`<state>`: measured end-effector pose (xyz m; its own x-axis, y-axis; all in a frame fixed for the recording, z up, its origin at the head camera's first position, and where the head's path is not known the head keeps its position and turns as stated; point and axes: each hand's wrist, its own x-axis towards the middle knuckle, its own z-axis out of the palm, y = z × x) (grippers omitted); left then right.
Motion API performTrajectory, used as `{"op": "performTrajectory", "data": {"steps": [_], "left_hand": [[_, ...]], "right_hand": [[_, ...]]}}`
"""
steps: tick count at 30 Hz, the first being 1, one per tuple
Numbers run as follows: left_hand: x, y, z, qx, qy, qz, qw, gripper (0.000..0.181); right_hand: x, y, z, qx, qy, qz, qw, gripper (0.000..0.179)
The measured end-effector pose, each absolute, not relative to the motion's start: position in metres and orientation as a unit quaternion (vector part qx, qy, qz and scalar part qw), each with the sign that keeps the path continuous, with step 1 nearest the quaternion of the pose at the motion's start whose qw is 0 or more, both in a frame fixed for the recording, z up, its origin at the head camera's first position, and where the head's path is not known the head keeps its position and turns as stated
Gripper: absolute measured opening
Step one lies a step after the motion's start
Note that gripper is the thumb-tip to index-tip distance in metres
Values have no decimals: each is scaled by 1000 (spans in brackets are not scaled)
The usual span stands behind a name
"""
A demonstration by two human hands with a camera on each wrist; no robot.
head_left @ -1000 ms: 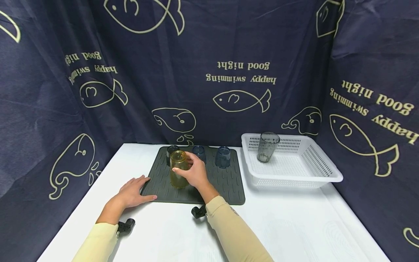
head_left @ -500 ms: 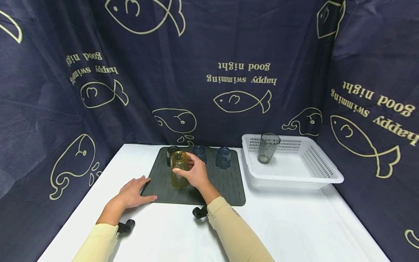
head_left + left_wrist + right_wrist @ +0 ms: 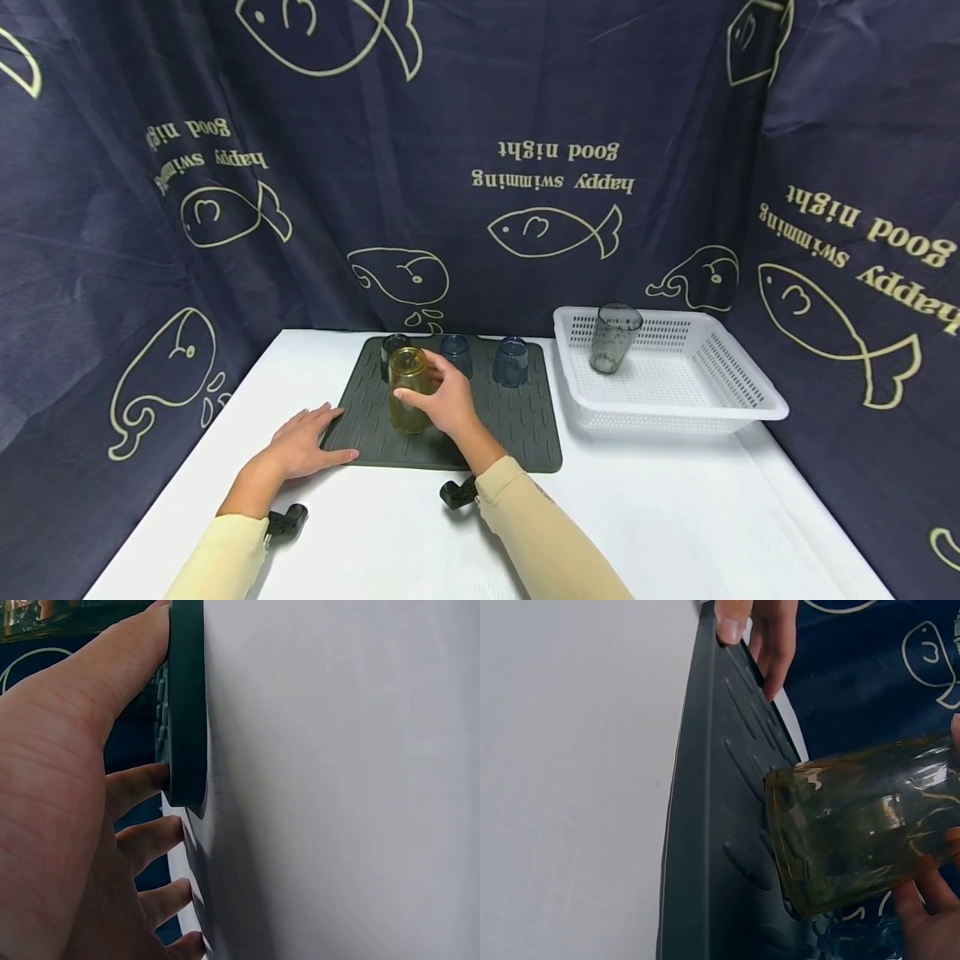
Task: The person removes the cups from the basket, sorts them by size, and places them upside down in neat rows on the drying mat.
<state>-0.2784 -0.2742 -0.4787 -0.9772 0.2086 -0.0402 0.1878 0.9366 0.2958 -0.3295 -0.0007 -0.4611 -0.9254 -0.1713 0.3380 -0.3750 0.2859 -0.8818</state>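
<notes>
My right hand [image 3: 450, 407] grips an amber drinking glass [image 3: 407, 410] by its upper side, thumb on the near face. The glass stands upside down on a dark grey ribbed drying mat [image 3: 517, 429]; in the right wrist view its wide rim meets the mat. At the mat's front left corner rests my left hand [image 3: 303, 446], fingers spread and thumb along the front edge. Behind the amber glass is a dark glass [image 3: 390, 343], partly hidden. Two blue glasses [image 3: 511, 362] stand inverted along the back of the mat, one partly covered by my right hand.
Right of the mat, a white perforated plastic basket [image 3: 652, 419] holds a grey glass [image 3: 615, 337], mouth up and leaning. A navy curtain [image 3: 480, 292] with fish drawings encloses the white table [image 3: 675, 517] at the back and sides.
</notes>
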Motion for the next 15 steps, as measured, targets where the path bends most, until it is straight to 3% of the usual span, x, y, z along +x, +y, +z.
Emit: {"op": "performTrajectory", "data": {"steps": [15], "left_hand": [[-279, -277, -483, 102, 982, 154, 32, 99]], "right_hand": [[-312, 17, -484, 157, -757, 630, 64, 78]]}}
